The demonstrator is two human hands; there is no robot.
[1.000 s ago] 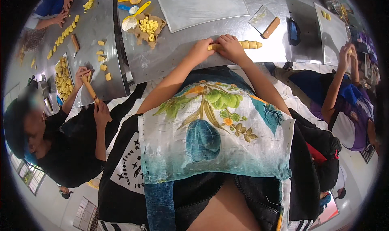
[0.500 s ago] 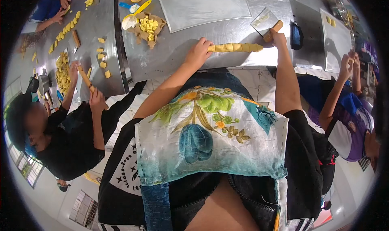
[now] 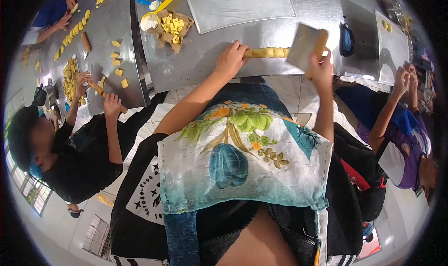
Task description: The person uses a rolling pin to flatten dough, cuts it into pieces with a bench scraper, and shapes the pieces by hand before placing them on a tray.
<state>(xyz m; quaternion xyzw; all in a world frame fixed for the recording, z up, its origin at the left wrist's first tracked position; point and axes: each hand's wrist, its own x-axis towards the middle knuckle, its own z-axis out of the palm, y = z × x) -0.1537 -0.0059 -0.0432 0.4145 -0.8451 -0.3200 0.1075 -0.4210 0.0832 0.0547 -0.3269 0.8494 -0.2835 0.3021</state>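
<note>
A yellow dough roll (image 3: 268, 53), ringed with grooves along its length, lies across the metal table near its front edge. My left hand (image 3: 232, 59) is closed at the roll's left end, its fingertips against the dough. In my right hand (image 3: 321, 69) is a bench scraper (image 3: 301, 46) with a broad metal blade and a wooden handle. The blade is tilted and covers the right end of the roll; whether it touches the dough I cannot tell.
Butter-yellow cubes (image 3: 172, 27) sit on brown paper at the left, near yellow scoops (image 3: 164, 4) with white powder. A pale sheet (image 3: 240, 7) lies beyond the roll, a dark blue object (image 3: 346, 40) to the right. On the left, a co-worker grips a rolling pin (image 3: 105, 94) beside dough pieces (image 3: 115, 62).
My right hand has brought the scraper nearer to me and slightly left, from beyond the roll's right end to over it. My left hand stays at the roll's left end.
</note>
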